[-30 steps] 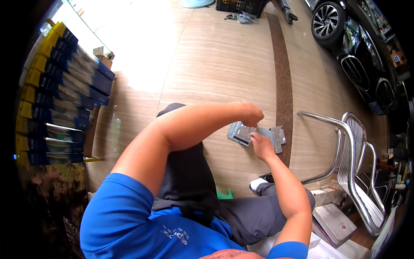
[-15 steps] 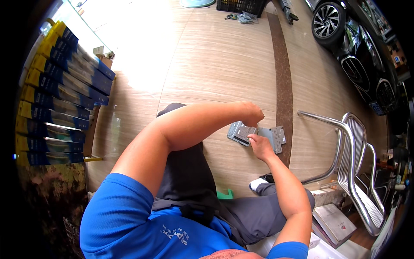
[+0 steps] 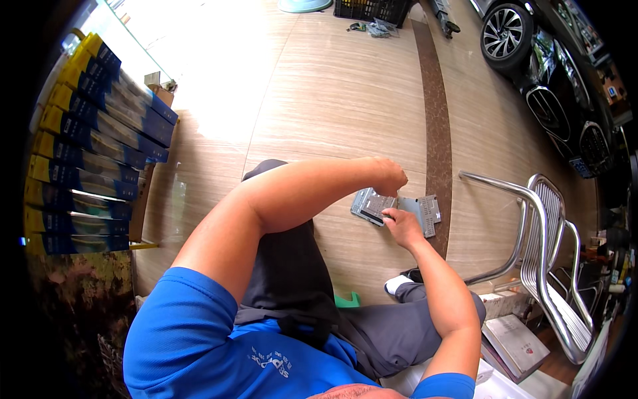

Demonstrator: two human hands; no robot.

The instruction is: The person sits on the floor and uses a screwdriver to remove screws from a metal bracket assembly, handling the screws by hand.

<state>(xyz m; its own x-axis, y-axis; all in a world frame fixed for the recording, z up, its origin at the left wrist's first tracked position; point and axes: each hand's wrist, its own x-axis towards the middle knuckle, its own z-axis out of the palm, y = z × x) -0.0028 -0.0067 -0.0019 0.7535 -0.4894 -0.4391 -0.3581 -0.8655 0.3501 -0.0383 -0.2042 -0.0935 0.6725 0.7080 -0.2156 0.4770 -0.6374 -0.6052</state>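
Two flat grey metal pieces with slots and holes, like parts of an electronics housing, lie on the floor beyond my knees. My left hand (image 3: 389, 175) is over the far edge of the left metal piece (image 3: 367, 205). It is curled with the knuckles up, and what its fingers hold is hidden. My right hand (image 3: 403, 227) comes in from the near side, its thumb and fingers closed at the left piece's near right corner. A small dark thing shows at those fingertips, too small to name. The right metal piece (image 3: 429, 211) lies just beyond my right hand, with a perforated panel.
To the left stands a rack of blue and yellow packages (image 3: 93, 146). On the right are a metal-tube chair (image 3: 541, 219) and a black car (image 3: 551, 86). A black crate (image 3: 372, 9) and a plastic bag (image 3: 381, 28) lie far ahead. Books (image 3: 515, 342) sit at the lower right.
My right fingertips have shifted very slightly at the metal piece's corner. My left hand and the metal pieces look almost the same.
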